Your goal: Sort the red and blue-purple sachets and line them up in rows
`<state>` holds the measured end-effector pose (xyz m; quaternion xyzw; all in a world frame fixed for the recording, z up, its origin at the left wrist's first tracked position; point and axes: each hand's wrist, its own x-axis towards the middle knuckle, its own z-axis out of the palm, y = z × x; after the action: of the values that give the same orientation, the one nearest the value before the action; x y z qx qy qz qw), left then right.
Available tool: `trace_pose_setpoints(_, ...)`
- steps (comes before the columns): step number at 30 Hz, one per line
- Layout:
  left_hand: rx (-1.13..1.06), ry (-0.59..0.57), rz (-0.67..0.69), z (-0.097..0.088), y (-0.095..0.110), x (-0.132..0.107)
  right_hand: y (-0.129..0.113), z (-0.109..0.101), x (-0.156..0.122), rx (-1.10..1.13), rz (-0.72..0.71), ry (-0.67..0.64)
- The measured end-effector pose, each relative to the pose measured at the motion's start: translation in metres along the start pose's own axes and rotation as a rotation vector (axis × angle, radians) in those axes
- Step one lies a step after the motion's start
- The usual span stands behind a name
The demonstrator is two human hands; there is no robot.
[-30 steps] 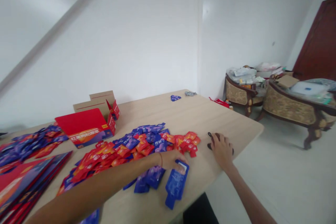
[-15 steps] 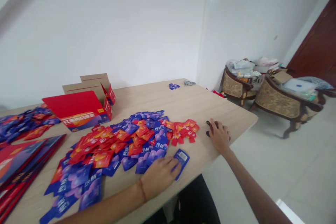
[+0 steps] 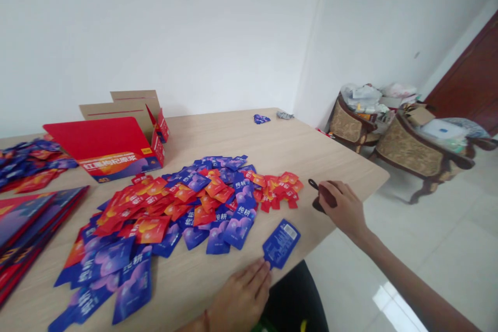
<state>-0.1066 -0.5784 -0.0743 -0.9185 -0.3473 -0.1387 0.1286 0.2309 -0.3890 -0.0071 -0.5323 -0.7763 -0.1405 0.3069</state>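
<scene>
The person's left hand (image 3: 241,298) lies flat on the wooden table (image 3: 249,137) at its near edge, fingers stretched out and loose, holding nothing. Its fingertips sit just beside the lower end of 1 blue sachet (image 3: 280,243), which lies face down and alone, apart from the main heap; whether skin actually touches the sachet cannot be told from this angle.

The right hand (image 3: 344,207) rests near the table's right edge, fingers curled over a small dark object (image 3: 322,198) with a black loop sticking out toward the heap. The object is mostly covered, so what it is stays unclear, though the hand seems to grip it.

Between the 2 hands and further left spreads a loose pile of red and blue sachets (image 3: 187,207), overlapping one another. Behind the pile stands an open red carton (image 3: 105,148) with brown cardboard flaps raised. At the far left edge lie flat red and blue printed sheets (image 3: 27,218), and behind them another heap of sachets (image 3: 27,163). A stray blue sachet (image 3: 261,119) lies at the table's far side. Beyond the table, 2 cluttered armchairs (image 3: 412,153) stand on the pale floor.
</scene>
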Motion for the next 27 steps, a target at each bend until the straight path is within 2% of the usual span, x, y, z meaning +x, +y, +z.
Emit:
trace_pose_setpoints(2,-0.015,0.011,-0.010,0.001,0.000,-0.002,-0.035,-0.028,-0.005,0.109,-0.097,-0.032)
trace_pose_setpoints(5,-0.036,-0.028,-0.004,-0.001,-0.002,-0.003,-0.089,-0.053,-0.016,0.256,-0.303,-0.246)
trace_pose_setpoints(8,-0.037,-0.083,0.035,-0.007,-0.003,-0.002,-0.130,-0.052,-0.030,0.305,-0.469,-0.477)
trace_pose_setpoints(11,-0.028,-0.119,0.054,-0.012,-0.002,-0.001,-0.150,-0.040,-0.040,0.286,-0.600,-0.638)
trace_pose_setpoints(13,-0.018,-0.132,0.050,-0.013,-0.001,-0.001,-0.152,-0.031,-0.042,0.247,-0.662,-0.687)
trace_pose_setpoints(15,-0.009,-0.134,0.046,-0.012,0.000,-0.001,-0.143,-0.024,-0.040,0.193,-0.679,-0.693)
trace_pose_setpoints(19,-0.001,-0.112,0.054,-0.008,0.001,-0.002,-0.105,-0.014,-0.024,0.062,-0.558,-0.628)
trace_pose_setpoints(22,0.016,-0.090,0.043,-0.008,0.001,-0.002,-0.082,-0.015,-0.012,0.044,-0.497,-0.582)
trace_pose_setpoints(24,0.027,-0.085,0.051,-0.009,0.002,-0.001,-0.084,-0.021,-0.009,0.074,-0.476,-0.529)
trace_pose_setpoints(27,0.041,-0.065,0.054,-0.009,0.002,0.000,-0.111,-0.032,-0.015,0.146,-0.495,-0.482)
